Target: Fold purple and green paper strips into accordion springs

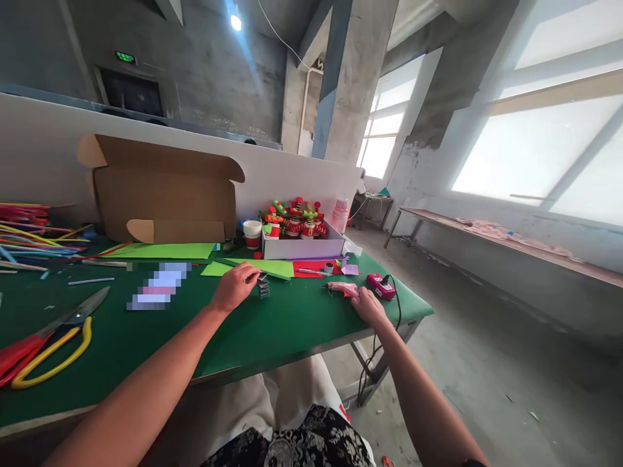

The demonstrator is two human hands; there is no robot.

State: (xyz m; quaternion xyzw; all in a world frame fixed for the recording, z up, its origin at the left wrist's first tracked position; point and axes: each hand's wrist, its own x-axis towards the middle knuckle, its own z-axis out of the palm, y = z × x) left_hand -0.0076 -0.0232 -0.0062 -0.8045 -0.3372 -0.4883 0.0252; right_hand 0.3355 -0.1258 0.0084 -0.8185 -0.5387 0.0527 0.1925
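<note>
My left hand (pixel 234 286) rests on the green table (pixel 292 321), fingers closed on a small folded accordion paper piece (pixel 263 285). My right hand (pixel 368 305) reaches to the table's right end and grips the handle of a pink glue gun (pixel 342 288) lying on the surface. Just beyond the gun sits a magenta plug block (pixel 380 286) with a black cord dropping off the table edge. Green and red paper sheets (pixel 272 267) lie just past my left hand.
A white box (pixel 302 247) of red and green paper figures stands at the back, a paper cup (pixel 252 233) beside it. An open cardboard box (pixel 163 191) sits back left. Scissors (pixel 53 334) and coloured sticks (pixel 29 233) lie at left. A long bench runs under the windows.
</note>
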